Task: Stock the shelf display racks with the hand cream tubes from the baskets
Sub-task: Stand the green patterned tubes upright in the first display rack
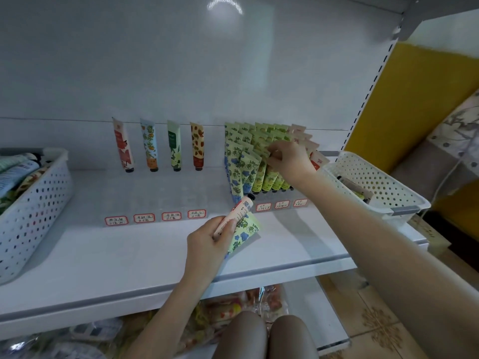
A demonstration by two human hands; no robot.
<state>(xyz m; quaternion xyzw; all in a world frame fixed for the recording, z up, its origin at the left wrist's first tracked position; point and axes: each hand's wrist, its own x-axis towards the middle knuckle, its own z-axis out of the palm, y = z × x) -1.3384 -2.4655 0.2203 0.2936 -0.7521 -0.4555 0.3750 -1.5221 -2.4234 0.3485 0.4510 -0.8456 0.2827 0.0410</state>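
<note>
My left hand [210, 242] grips two hand cream tubes low over the shelf: a pink-white tube [239, 211] and a green tube with blue flowers [243, 233]. My right hand [287, 159] reaches into the filled right rack [274, 203] and pinches the top of a yellow-green tube [261, 149] among several standing tubes. Several single tubes stand at the back of the left rack [155, 217], among them a red one [123, 146] and an orange-blue one [149, 146]. A white basket [33, 203] at the left holds several tubes.
A second white perforated basket [373, 180] sits at the shelf's right end, with few items inside. Handwritten price labels line both rack fronts. Packaged goods lie on the lower shelf [233, 307]. My knees show at the bottom.
</note>
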